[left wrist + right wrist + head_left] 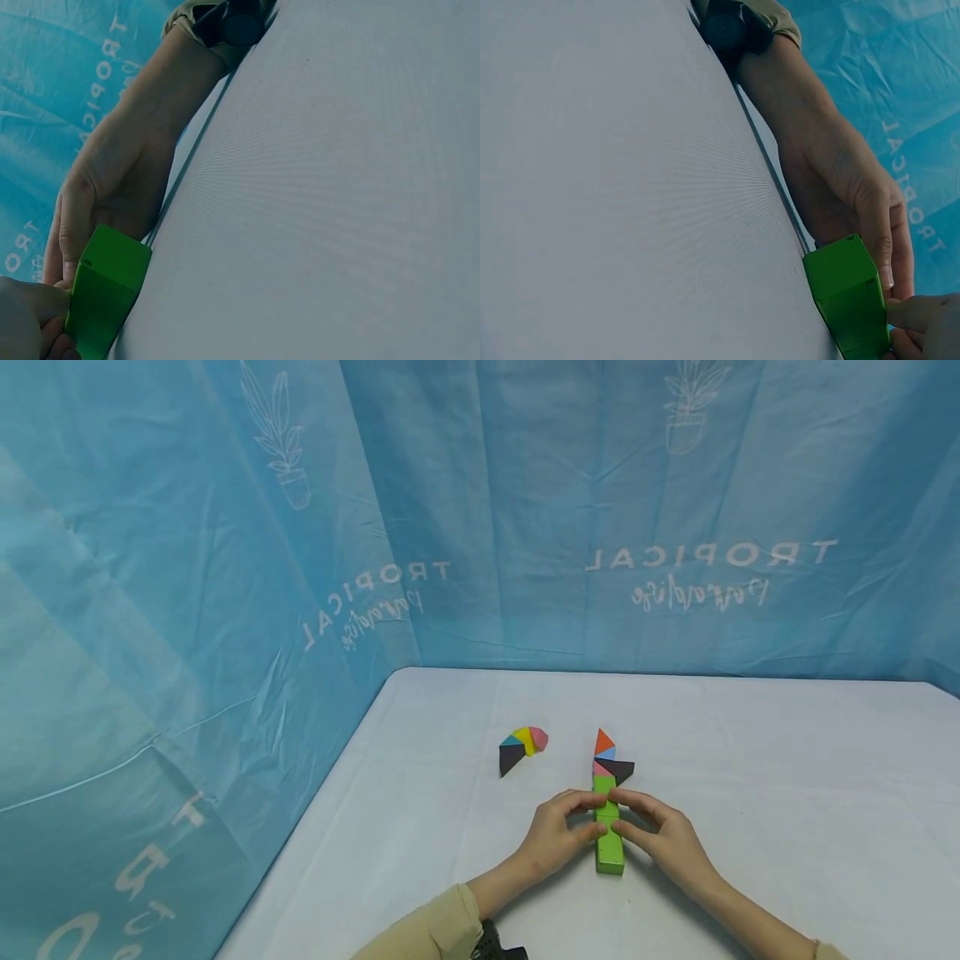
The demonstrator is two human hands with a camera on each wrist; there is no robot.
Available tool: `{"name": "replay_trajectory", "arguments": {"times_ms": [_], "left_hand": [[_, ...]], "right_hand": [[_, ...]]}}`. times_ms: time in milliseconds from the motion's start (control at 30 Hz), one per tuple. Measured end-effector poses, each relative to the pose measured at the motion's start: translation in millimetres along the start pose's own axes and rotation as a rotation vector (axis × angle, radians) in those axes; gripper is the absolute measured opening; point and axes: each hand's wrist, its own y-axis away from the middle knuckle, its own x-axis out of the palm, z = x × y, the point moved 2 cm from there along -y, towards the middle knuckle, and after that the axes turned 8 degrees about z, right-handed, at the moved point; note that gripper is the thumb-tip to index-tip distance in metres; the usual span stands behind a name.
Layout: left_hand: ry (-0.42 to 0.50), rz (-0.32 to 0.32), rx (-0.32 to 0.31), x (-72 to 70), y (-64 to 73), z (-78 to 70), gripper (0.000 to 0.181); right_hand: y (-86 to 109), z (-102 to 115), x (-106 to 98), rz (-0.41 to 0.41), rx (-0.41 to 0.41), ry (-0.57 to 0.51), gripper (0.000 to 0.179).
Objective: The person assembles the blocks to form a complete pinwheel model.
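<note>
A green block (611, 856) lies on the white tabletop, end to end with a farther green block (605, 785). My left hand (552, 833) holds the pair from the left, its thumb near the seam and its forefinger at the farther block. From the right my right hand (667, 839) holds them likewise, fingertips facing the left ones. Just beyond touch a pink piece (600, 770), a black triangular piece (618, 768), a small blue piece (606, 753) and an orange triangle (603, 742). In both wrist views the green block's end face (118, 251) shows beside the fingers.
Left of the column lies a curved group of pieces: a black triangle (511, 757), a teal piece (512, 740), a yellow piece (524, 737) and a pink piece (538, 738). Blue printed curtains (525, 527) hang behind and left of the white table (787, 777).
</note>
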Motion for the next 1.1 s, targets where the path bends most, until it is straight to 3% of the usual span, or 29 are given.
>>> {"name": "replay_trajectory", "arguments": {"times_ms": [167, 333, 400, 500, 633, 833, 1000, 1100], "left_hand": [[-0.026, -0.016, -0.013, -9.2, -4.5, -5.5, 0.035], [-0.031, -0.134, -0.015, -47.3, -26.3, -5.2, 0.035], [-0.032, -0.202, -0.022, -67.5, -37.9, 3.5, 0.035], [-0.039, -0.243, -0.043, -94.9, -51.1, 22.6, 0.037], [-0.026, -0.166, -0.121, -115.8, -59.3, 52.6, 0.042], [0.012, -0.076, -0.239, -120.1, -59.6, 83.1, 0.046], [-0.051, -0.031, -0.284, -111.5, -54.3, 91.7, 0.053], [-0.081, -0.043, -0.315, -106.1, -51.5, 94.7, 0.054]], "right_hand": [[0.8, 1, 0, -0.01, 0.005, 0.02, 0.044], [0.3, 1, -1, -0.014, 0.017, 0.013, 0.044], [0.1, 1, -1, -0.013, 0.014, 0.006, 0.043], [0.1, 1, -1, -0.009, 0.007, -0.012, 0.043], [0.5, 0, 0, -0.009, 0.005, -0.028, 0.042], [1.1, 1, 0, -0.008, 0.006, -0.031, 0.042], [1.4, 1, 0, -0.011, 0.002, -0.023, 0.041], [1.3, 1, 0, -0.012, 0.002, -0.024, 0.041]]}}
